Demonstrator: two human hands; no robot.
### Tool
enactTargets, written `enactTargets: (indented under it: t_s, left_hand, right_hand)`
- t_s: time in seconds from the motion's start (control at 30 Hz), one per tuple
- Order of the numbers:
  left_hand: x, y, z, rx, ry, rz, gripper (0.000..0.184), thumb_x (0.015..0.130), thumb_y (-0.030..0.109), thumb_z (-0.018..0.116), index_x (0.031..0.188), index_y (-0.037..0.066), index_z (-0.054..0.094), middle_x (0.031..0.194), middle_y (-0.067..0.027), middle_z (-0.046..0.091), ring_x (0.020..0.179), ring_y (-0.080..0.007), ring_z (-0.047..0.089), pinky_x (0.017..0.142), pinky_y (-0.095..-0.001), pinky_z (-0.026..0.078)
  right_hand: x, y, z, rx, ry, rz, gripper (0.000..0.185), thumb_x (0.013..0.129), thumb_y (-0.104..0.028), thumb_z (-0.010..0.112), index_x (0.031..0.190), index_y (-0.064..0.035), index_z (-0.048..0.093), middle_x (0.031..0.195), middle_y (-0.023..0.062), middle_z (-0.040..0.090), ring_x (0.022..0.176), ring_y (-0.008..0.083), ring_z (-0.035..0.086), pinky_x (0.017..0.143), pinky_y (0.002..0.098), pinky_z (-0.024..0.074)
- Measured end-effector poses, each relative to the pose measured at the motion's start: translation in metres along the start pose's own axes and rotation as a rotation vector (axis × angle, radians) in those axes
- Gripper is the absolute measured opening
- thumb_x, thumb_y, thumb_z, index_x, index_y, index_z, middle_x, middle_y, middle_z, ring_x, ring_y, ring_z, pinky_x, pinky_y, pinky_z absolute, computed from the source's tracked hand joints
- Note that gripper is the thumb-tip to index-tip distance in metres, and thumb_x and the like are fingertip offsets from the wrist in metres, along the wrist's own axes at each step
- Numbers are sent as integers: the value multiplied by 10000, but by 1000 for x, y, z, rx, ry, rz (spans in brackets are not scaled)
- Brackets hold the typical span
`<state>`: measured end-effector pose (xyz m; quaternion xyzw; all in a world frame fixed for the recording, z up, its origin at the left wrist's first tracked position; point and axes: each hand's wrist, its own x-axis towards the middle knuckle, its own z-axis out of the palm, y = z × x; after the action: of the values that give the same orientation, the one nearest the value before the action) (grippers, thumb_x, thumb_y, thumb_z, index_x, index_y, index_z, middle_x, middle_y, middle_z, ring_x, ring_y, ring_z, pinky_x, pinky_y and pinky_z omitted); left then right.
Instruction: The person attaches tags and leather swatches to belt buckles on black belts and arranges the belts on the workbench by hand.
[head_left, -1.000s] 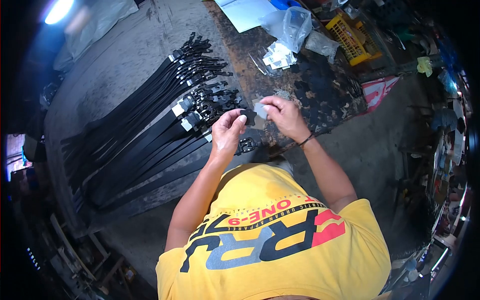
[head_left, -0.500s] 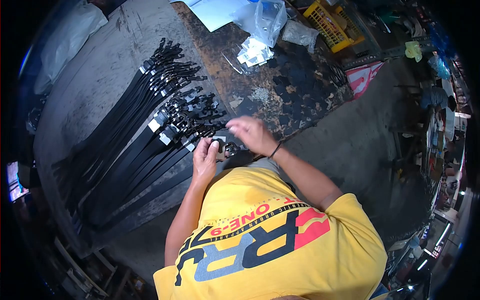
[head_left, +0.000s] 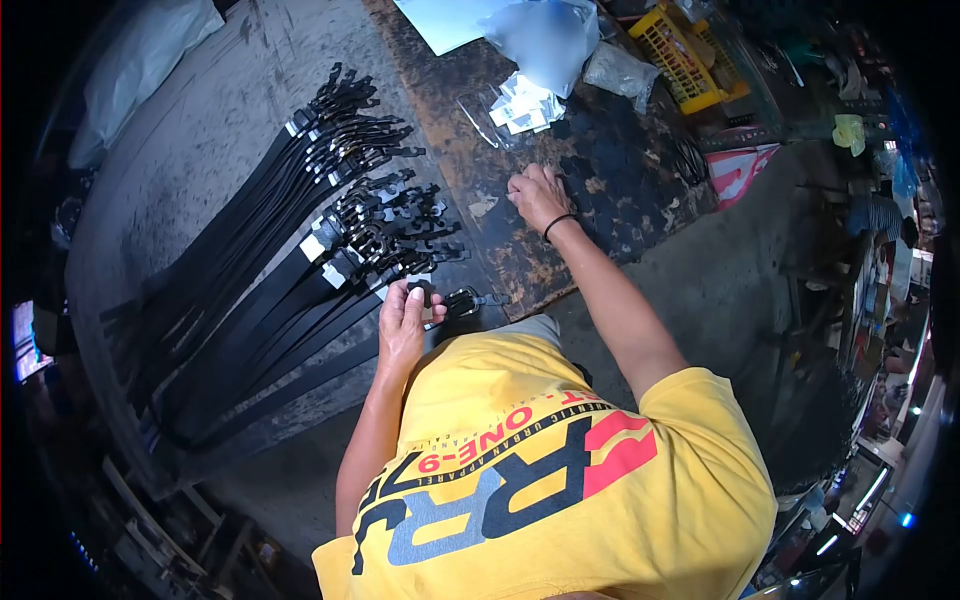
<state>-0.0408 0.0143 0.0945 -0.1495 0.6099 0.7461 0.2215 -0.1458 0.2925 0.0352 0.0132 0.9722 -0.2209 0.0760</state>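
Observation:
My left hand (head_left: 403,318) is closed on the buckle end of a black belt, with a bit of white tag at its fingers. A shiny metal buckle (head_left: 462,300) pokes out to the right of that hand. To its left, black belts (head_left: 270,290) lie fanned out in bundles, their buckles and black hooks (head_left: 385,215) bunched at the upper end. Out on the dark, worn tabletop (head_left: 600,225), my right hand (head_left: 542,200) reaches down with fingers bent and drawn together. It covers the spot of a small pile of shiny bits; what it pinches is hidden.
White tags (head_left: 527,103) lie heaped beyond my right hand, near a clear plastic bag (head_left: 545,45) and a white sheet (head_left: 440,22). A yellow basket (head_left: 680,55) stands at the back right. A white sack (head_left: 145,75) lies far left.
My right hand has moved from beside my left hand up and right to the tabletop, over the shiny bits. My left hand stays on the belt.

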Motion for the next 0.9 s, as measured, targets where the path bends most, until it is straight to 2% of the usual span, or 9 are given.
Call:
enactTargets:
  t_s: [0.1, 0.2, 0.27, 0.33, 0.43, 0.5, 0.67, 0.77, 0.9]
  left_hand:
    - [-1, -2, -1, -20, -4, -14, 188, 1000, 213, 468, 1027, 29, 495, 854, -71, 622, 717, -124, 621, 658, -269, 541]
    - [-1, 0, -1, -18, -23, -5, 183, 998, 209, 471, 1023, 30, 499, 854, -69, 621, 716, -124, 621, 657, -269, 542]
    - [-2, 1, -1, -18, -30, -1, 180, 997, 206, 473, 1022, 31, 501, 854, -68, 621, 715, -124, 621, 657, -267, 542]
    - [-3, 2, -1, -5, -42, 21, 178, 997, 206, 472, 1022, 34, 510, 858, -66, 624, 715, -124, 620, 658, -263, 539]
    - [-4, 7, 2, 22, -70, 26, 173, 997, 201, 469, 1021, 37, 517, 862, -66, 629, 726, -122, 619, 667, -267, 539]
    - [-6, 12, 3, 6, -90, 19, 174, 996, 201, 472, 1032, 38, 521, 877, -66, 633, 737, -127, 624, 671, -273, 540]
    - [-10, 23, 13, -170, -171, -13, 230, 979, 220, 505, 1105, 30, 534, 1026, -81, 631, 827, -163, 650, 709, -310, 554]
    - [-10, 29, 18, -195, -234, -14, 250, 962, 227, 534, 1125, 37, 537, 1222, -96, 600, 881, -207, 653, 721, -350, 559]
    - [-17, 39, 23, -165, -295, 12, 293, 977, 193, 499, 1197, 5, 541, 1051, -65, 620, 917, -160, 646, 738, -303, 560]
  right_hand:
    - [0, 2, 0, -108, -34, -15, 82, 820, -169, 641, 890, -127, 636, 1075, 78, 532, 1135, 307, 438, 947, 433, 376]
    - [-1, 11, -7, -14, 90, -10, 59, 837, -143, 614, 873, -103, 637, 1045, 102, 557, 1079, 316, 489, 917, 422, 405]
    - [4, 33, -9, 438, 201, -46, 56, 830, -107, 612, 871, -70, 605, 977, 98, 584, 925, 238, 559, 837, 340, 437]
    - [-3, 25, -29, 952, 159, 36, 72, 908, -115, 555, 903, -47, 577, 987, 45, 609, 850, 104, 533, 793, 261, 439]
    - [-13, 8, -67, 1132, 129, 76, 83, 931, -117, 546, 908, -40, 569, 930, 33, 613, 798, 87, 528, 774, 239, 440]
    - [-17, -2, -78, 1259, 156, -70, 94, 936, -125, 554, 915, -34, 563, 862, 16, 607, 735, 60, 516, 707, 215, 446]
    - [-49, -51, -96, 1053, -62, -69, 118, 913, -116, 576, 959, -32, 645, 812, -12, 605, 661, 54, 530, 613, 196, 466]
    - [-66, -73, -90, 887, -338, -101, 243, 917, -111, 555, 1123, -3, 626, 835, 8, 631, 686, 47, 548, 638, 200, 474]
    - [-84, -104, -100, 743, -421, -90, 212, 898, -84, 548, 1090, -35, 622, 866, 25, 645, 709, 74, 573, 662, 229, 485]
